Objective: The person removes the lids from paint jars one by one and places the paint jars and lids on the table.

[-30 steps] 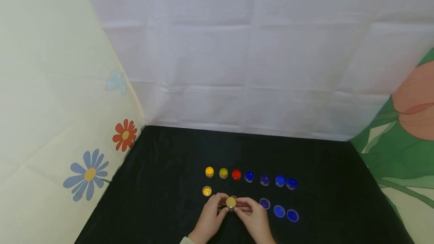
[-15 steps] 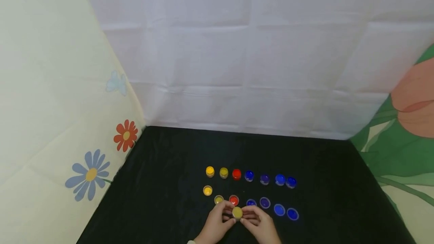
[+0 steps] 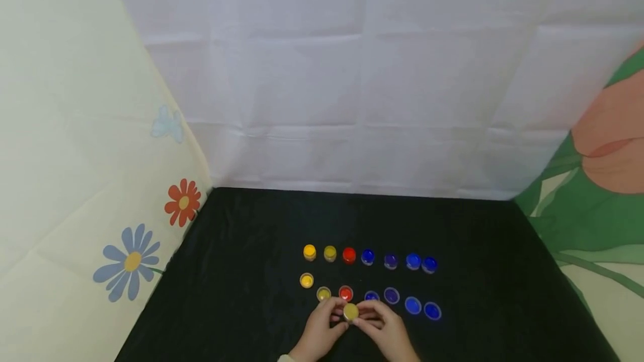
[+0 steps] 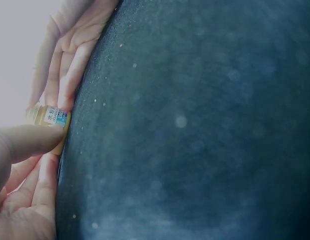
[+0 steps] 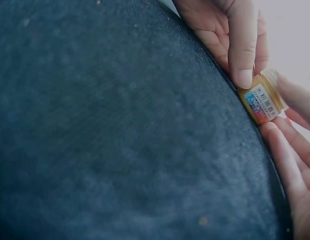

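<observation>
Both hands hold one small ochre-yellow paint jar (image 3: 350, 312) between them, low in the middle of the head view. My left hand (image 3: 321, 325) grips it from the left, and my right hand (image 3: 384, 325) from the right. In the left wrist view the jar (image 4: 55, 117) shows a printed label, with the left thumb lying over its side. The right wrist view has the labelled jar (image 5: 262, 97) on its side, its translucent lid end toward the right fingers. Just beyond the hands are an olive round piece (image 3: 323, 293), a red one (image 3: 345, 293) and a partly covered blue one (image 3: 372, 295).
A far row of small paint jars runs from yellow (image 3: 309, 252) through red (image 3: 349, 255) to blue (image 3: 429, 265). Nearer lie ringed round pieces in matching colours, including yellow (image 3: 306, 280) and blue (image 3: 432, 310). Black cloth (image 3: 241, 272) covers the table; a white curtain (image 3: 302, 71) hangs behind.
Both hands have moved slightly right and toward the person with the paint jar, uncovering the olive, red and blue round pieces in the near row. Over the last half second they barely shift.
</observation>
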`<state>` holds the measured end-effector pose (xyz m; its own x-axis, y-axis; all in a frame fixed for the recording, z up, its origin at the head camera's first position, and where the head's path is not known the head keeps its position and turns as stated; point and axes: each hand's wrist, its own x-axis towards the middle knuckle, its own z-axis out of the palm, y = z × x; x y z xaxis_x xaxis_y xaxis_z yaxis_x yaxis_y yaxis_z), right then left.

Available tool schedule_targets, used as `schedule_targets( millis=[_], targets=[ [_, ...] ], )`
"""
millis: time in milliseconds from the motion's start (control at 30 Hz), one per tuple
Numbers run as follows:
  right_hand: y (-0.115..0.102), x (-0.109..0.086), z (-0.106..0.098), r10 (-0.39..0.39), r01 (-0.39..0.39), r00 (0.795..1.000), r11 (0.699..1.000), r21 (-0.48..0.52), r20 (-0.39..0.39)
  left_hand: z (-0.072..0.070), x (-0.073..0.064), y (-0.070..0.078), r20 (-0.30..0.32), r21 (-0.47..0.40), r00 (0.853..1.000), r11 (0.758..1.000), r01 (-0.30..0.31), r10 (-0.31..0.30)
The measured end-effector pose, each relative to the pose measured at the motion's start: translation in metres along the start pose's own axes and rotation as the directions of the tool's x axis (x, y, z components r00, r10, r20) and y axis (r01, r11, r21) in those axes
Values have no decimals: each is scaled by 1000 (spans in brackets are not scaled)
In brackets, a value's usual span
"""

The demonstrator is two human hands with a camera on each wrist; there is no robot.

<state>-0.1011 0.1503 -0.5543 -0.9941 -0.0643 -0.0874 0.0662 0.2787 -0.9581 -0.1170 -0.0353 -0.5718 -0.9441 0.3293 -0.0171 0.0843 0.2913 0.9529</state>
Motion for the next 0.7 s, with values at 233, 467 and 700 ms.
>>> schedule_targets(
  millis=[233,467,700],
  targets=[
    [1,0,-2,-46,47,999,999,-28,11,0,2,1,-8,-10,1000,1000,7,-7],
    [3,1,-1,-76,77,997,995,-69,19,2,1,-3,-25,3,1000,1000,-6,6],
    [3,0,-1,-87,90,996,991,-96,34,1,0,-2,-34,8,999,1000,1,0]
  ],
)
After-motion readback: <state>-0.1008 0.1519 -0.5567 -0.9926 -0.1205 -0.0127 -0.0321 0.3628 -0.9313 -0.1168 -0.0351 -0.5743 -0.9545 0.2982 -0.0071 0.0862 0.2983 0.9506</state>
